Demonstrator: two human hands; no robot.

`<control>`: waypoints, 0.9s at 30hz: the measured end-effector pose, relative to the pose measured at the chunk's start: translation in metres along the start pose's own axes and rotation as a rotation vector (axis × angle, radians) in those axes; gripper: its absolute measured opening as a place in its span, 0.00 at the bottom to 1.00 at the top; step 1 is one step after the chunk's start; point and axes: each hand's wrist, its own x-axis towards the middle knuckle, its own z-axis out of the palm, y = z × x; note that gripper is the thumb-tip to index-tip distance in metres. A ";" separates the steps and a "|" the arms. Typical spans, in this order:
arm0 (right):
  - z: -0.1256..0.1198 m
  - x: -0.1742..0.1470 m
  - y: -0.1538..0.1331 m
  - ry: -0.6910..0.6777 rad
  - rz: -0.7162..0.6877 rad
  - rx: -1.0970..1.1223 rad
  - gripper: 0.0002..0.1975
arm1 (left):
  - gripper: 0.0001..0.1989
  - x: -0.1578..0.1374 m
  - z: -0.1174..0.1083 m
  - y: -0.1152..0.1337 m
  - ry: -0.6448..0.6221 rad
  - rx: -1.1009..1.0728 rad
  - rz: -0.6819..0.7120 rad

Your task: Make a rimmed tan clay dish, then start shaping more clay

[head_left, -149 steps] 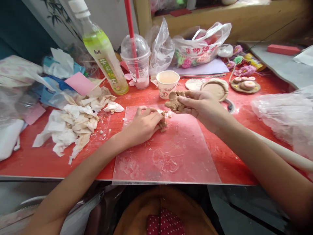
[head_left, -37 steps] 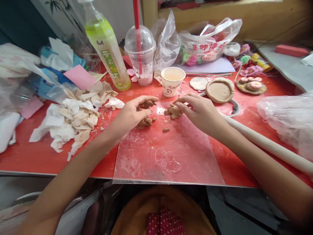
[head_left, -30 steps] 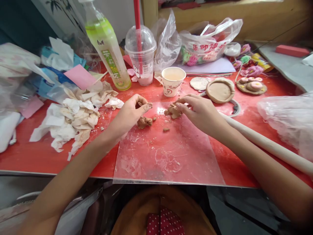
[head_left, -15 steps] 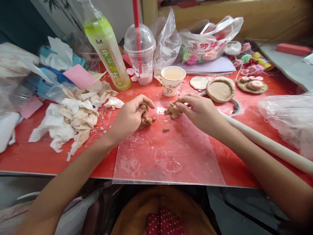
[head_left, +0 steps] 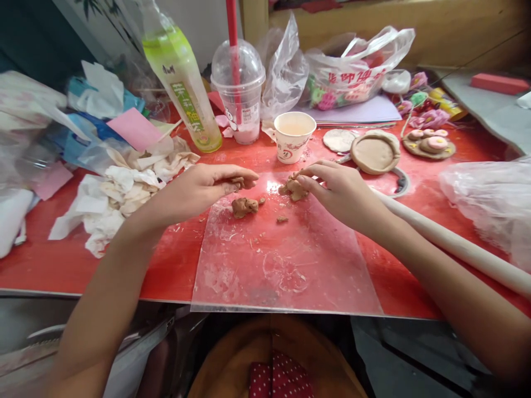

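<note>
My left hand (head_left: 194, 190) hovers over the left edge of the clear sheet (head_left: 286, 265), its fingers closed around a small piece of brown clay (head_left: 237, 181). Just below it, a lump of brown clay (head_left: 244, 207) lies on the sheet, apart from the hand. My right hand (head_left: 336, 185) pinches another clay lump (head_left: 293, 188) at the sheet's far edge. A small clay crumb (head_left: 282, 219) lies between the hands, nearer to me.
Crumpled tissues (head_left: 120, 199) lie left. A drink bottle (head_left: 182, 83), a domed plastic cup (head_left: 238, 94) and a paper cup (head_left: 293, 138) stand behind. At right are a round clay dish (head_left: 374, 152), a decorated clay piece (head_left: 429, 145), a long pale roller (head_left: 456, 240) and plastic bags (head_left: 489, 204).
My left hand has moved left and lifted off the lower clay lump, which now lies free on the sheet. My right hand has hardly moved.
</note>
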 end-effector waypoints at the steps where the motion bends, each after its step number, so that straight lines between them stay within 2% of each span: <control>1: 0.000 0.000 0.000 -0.005 0.000 -0.004 0.13 | 0.15 -0.001 -0.002 -0.001 -0.034 0.050 -0.004; 6: 0.001 0.000 0.001 0.020 -0.018 -0.023 0.13 | 0.21 -0.002 0.002 -0.004 -0.297 0.242 0.049; 9: 0.002 0.000 0.002 0.026 -0.035 -0.011 0.14 | 0.23 0.001 0.012 -0.010 -0.323 0.285 0.102; 13: 0.002 -0.001 0.002 0.045 -0.032 -0.008 0.14 | 0.11 0.005 0.024 -0.020 -0.165 0.464 0.210; 15: 0.002 -0.001 0.002 0.062 -0.033 -0.013 0.14 | 0.11 0.007 0.028 -0.021 -0.089 0.538 0.268; 17: 0.000 -0.001 0.000 0.074 -0.032 -0.001 0.14 | 0.15 0.007 0.030 -0.017 -0.030 0.545 0.319; 19: -0.001 -0.002 -0.003 0.072 -0.026 0.038 0.14 | 0.18 0.006 0.033 -0.011 0.054 0.491 0.344; 22: -0.003 -0.004 -0.011 0.023 0.002 0.160 0.14 | 0.17 0.005 0.041 -0.002 0.172 0.350 0.326; 27: 0.004 -0.009 -0.022 -0.100 0.003 0.321 0.14 | 0.17 0.006 0.054 0.003 0.252 0.115 0.268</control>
